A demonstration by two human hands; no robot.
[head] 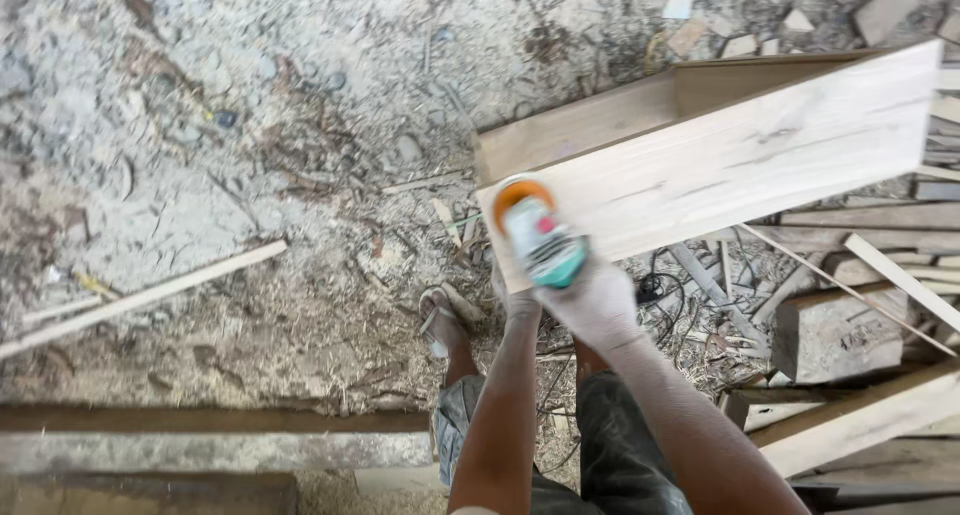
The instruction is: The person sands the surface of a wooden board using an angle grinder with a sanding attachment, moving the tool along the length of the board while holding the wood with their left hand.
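Observation:
My right hand point(598, 300), pale with dust, is shut on a teal power sander point(547, 245). The sander's orange disc point(520, 191) rests against the near left end of a long pale wooden board point(740, 155). That board forms the front side of an open wooden frame, and a darker board point(580, 125) runs behind it. My left hand point(512, 297) sits just below the board's end, beside the sander. It is mostly hidden, so its grip cannot be made out. Both forearms reach up from the bottom of the view.
My foot in a sandal point(441, 322) stands on ground covered in sawdust. A thin wood strip point(150, 295) lies at the left. Scrap planks and blocks point(840, 335) pile up at the right, with dark cables point(660, 293) among them. A beam point(200, 447) crosses the bottom left.

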